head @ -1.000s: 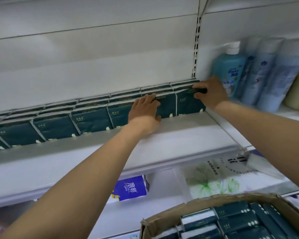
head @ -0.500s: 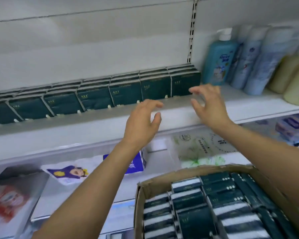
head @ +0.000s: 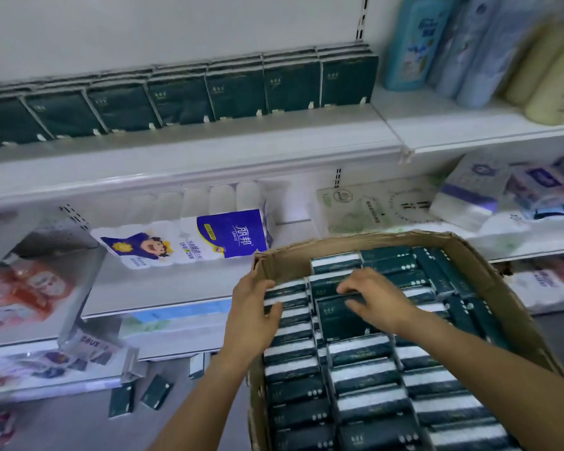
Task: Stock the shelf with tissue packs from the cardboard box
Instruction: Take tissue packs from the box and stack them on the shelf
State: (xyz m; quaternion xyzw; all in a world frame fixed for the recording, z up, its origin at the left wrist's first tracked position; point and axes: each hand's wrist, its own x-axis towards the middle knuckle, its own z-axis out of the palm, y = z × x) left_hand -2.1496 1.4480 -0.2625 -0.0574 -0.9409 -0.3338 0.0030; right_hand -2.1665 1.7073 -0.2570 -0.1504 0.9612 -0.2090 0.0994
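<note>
A row of dark green tissue packs (head: pixel 235 89) stands along the back of the white upper shelf (head: pixel 209 148). Below, an open cardboard box (head: pixel 355 242) is filled with several columns of the same tissue packs (head: pixel 365 379). My left hand (head: pixel 254 317) is at the box's left wall, fingers curled over the far end of the left column and thumb on a nearer pack. My right hand (head: pixel 375 297) pinches the top edge of a tilted pack (head: pixel 336 320) in the middle column.
Blue and yellow bottles (head: pixel 407 43) stand on the upper shelf to the right. A toilet-roll pack (head: pixel 183 242) and other paper goods (head: pixel 469 196) lie on the shelf below. Two loose tissue packs (head: pixel 153 392) lie on the floor left of the box.
Both hands left the row on the upper shelf, drew back and came down into the box. The view dropped with them, and each hand now holds packs.
</note>
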